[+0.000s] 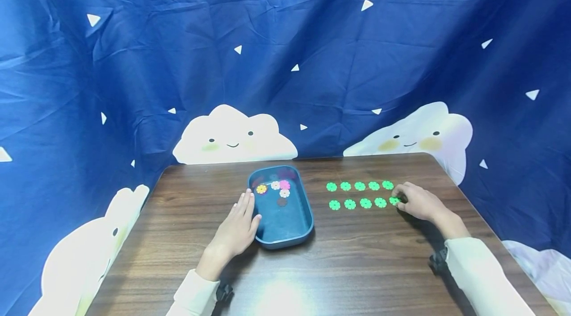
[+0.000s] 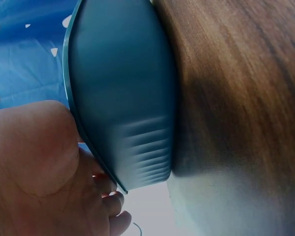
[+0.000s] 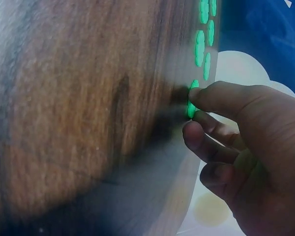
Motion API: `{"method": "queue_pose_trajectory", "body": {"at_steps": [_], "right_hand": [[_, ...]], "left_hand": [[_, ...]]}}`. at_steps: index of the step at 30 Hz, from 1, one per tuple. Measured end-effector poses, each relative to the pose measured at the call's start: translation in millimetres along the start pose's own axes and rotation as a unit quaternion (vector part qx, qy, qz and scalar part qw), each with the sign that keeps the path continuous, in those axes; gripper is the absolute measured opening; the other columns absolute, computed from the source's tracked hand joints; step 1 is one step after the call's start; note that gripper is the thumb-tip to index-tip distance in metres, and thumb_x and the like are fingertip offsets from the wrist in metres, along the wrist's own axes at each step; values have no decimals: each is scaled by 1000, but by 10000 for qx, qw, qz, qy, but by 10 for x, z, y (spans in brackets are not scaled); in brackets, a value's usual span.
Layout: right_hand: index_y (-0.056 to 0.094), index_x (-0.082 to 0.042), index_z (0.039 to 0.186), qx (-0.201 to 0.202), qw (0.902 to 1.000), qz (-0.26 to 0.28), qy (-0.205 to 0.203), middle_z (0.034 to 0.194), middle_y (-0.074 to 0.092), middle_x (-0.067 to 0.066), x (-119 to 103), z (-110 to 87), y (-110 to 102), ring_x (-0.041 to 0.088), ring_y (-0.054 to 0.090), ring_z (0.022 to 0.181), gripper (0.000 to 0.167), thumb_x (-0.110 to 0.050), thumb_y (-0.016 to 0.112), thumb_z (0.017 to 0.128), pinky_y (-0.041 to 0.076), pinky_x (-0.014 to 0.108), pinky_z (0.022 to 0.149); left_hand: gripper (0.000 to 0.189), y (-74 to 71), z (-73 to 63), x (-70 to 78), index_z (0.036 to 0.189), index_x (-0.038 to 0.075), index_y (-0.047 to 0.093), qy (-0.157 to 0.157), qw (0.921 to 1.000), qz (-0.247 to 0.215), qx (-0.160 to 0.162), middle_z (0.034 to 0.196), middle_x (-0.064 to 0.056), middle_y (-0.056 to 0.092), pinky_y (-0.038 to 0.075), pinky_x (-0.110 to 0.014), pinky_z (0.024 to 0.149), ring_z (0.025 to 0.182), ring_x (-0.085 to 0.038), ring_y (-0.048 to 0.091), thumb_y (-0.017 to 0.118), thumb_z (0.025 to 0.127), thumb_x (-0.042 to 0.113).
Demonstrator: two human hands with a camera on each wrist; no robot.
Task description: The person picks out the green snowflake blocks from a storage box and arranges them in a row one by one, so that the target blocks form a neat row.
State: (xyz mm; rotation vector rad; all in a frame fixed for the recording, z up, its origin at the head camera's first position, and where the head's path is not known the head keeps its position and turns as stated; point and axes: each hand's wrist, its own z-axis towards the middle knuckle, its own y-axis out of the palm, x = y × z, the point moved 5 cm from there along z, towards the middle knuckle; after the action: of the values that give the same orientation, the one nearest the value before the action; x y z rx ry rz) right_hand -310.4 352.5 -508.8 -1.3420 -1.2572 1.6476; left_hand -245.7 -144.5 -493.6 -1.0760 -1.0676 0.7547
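Note:
My left hand [image 1: 235, 228] lies along the left side of a blue plastic tray [image 1: 309, 207], its fingers straight and touching the rim. From below, in the left wrist view, the palm [image 2: 29, 157] is beside the tray's outer wall [image 2: 123, 73]. At the right end of the nearer row, my right hand [image 1: 419, 200] pinches a green flower-shaped piece [image 3: 192, 101] between thumb and fingertip, right at the tabletop. Its other fingers are bent. Several matching green flower pieces [image 1: 366, 203] lie flat in two rows between the tray and this hand.
Inside the tray are a few loose flower pieces: an orange one [image 1: 261, 189], a pink one [image 1: 284, 184], white ones [image 1: 284, 193] and a dark brown one [image 1: 282, 202]. A brown wooden table [image 1: 357, 261] bears everything, with a blue cloud-print curtain [image 1: 312, 58] behind its far edge.

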Motion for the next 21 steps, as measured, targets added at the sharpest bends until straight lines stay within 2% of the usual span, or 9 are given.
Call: {"method": "queue_pose_trajectory", "body": {"at_steps": [10,16,21], "right_hand": [[73,-8,110,43,9999,52,105,105,68,9,-8,-28,-3,28,67,94,20,-11,78,91,58,57,77],[73,-9,108,98,9999,62,87,104,68,9,2,-32,-4,27,67,93,18,-12,78,91,57,56,77],[72,-8,108,53,9999,66,84,104,68,8,25,-36,9,27,68,93,18,-12,78,91,58,56,77]], "left_hand": [[67,24,-4,-13,165,-9,25,105,9998,-147,108,176,-26,20,27,-60,131,163,-44,23,44,113,30],[69,89,22,-79,167,-4,21,100,9999,22,91,178,-22,16,27,-56,132,165,-39,20,38,115,37],[70,119,43,-108,168,-3,19,88,10000,14,-4,178,-20,13,25,-56,133,166,-37,17,39,115,39]]}}
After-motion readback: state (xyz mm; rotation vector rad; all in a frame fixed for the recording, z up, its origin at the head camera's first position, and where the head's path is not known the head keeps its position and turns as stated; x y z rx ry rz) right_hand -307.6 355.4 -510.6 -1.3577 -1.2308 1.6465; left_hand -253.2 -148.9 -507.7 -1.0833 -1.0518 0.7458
